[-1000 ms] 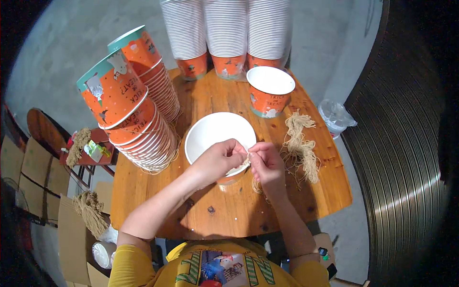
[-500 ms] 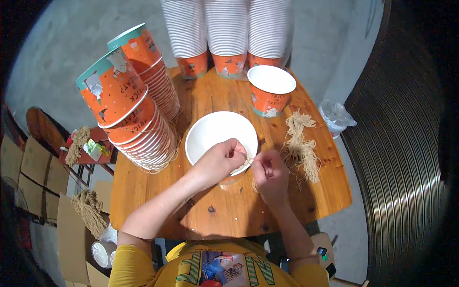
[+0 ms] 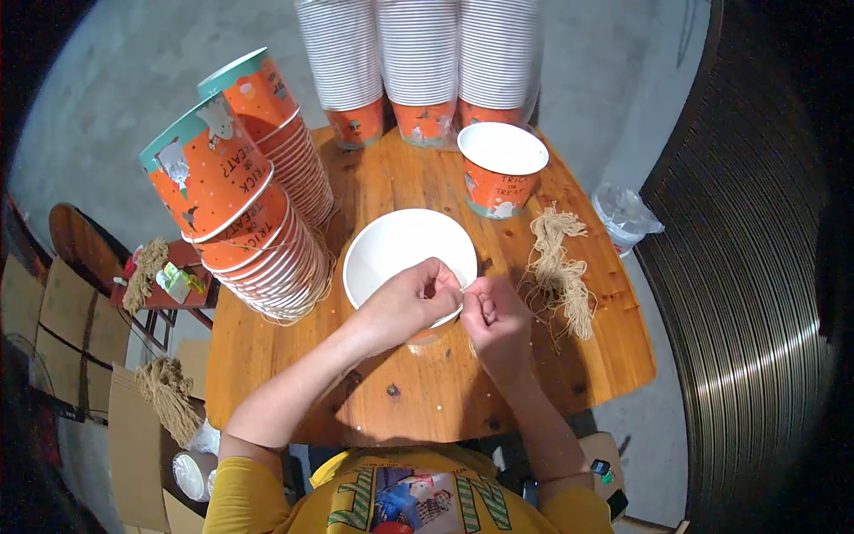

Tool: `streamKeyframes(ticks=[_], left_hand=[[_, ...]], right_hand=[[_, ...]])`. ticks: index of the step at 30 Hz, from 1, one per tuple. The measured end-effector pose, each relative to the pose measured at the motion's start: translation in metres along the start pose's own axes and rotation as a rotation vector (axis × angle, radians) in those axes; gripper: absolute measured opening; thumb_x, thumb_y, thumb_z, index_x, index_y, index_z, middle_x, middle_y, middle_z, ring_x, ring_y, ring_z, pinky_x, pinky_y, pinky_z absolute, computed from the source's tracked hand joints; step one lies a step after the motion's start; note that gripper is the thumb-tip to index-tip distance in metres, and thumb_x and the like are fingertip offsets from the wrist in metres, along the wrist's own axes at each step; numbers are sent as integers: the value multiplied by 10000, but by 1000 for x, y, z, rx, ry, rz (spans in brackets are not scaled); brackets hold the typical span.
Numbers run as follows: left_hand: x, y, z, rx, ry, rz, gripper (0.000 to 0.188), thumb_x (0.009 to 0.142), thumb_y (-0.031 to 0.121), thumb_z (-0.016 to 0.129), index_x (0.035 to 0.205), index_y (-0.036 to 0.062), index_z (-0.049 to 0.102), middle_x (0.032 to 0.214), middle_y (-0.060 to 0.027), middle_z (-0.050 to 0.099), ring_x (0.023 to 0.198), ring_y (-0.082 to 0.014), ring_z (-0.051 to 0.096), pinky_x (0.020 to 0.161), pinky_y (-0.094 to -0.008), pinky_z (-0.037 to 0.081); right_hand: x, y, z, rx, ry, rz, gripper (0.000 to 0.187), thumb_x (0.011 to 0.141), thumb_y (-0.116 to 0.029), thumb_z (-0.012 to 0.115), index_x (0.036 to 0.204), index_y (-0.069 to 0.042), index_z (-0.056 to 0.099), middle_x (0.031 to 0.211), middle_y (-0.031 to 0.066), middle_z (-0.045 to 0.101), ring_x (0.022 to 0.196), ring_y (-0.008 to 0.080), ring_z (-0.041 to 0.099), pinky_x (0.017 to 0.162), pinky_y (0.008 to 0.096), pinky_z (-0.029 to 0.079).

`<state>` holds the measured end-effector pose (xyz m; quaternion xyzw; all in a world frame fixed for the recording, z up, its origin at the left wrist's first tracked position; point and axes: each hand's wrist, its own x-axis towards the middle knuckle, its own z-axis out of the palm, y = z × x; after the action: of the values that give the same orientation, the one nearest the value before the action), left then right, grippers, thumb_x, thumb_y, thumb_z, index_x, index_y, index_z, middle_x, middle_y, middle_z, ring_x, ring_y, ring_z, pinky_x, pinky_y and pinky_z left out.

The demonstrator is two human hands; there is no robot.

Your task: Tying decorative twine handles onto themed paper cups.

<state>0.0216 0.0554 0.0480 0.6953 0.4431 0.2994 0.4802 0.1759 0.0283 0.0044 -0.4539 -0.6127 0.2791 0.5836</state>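
Note:
A paper bucket with a white inside stands upright in front of me on the wooden table. At its right rim my left hand is closed in a pinch, partly over the opening. My right hand is closed beside it, just outside the rim, and the fingertips of both hands nearly touch. Between them shows a short bit of thin tan string; most of it is hidden by the fingers. A loose bundle of tan strings lies on the table to the right of my right hand.
Tilted stacks of orange paper buckets rise at the left, with strings hanging from their rims. Another bucket stands at the back right. Tall wrapped bucket stacks line the far edge. Cardboard boxes and more string sit at lower left.
My right hand has moved slightly up and left, closer to my left fingertips, and less string shows between them. My left hand stays nearly in place at the rim.

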Motion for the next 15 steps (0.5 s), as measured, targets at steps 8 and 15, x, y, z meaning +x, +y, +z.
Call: streamKeyframes(ticks=[8, 15], left_hand=[[0, 1, -2, 12, -33, -47, 156, 878, 181, 575, 913, 35, 536, 749, 29, 487, 706, -55, 436, 632, -211, 388], [7, -3, -2, -365, -141, -135, 62, 834, 86, 545, 861, 32, 531, 734, 7, 517, 682, -68, 479, 628, -202, 400]], right_hand=[[-2, 3, -2, -41, 1, -42, 94, 830, 3, 584, 799, -60, 521, 636, -79, 398, 547, 5, 329, 478, 186, 291], [-5, 11, 1, 124, -46, 26, 84, 849, 6, 547, 857, -63, 499, 692, -67, 412, 595, 2, 371, 508, 175, 311]])
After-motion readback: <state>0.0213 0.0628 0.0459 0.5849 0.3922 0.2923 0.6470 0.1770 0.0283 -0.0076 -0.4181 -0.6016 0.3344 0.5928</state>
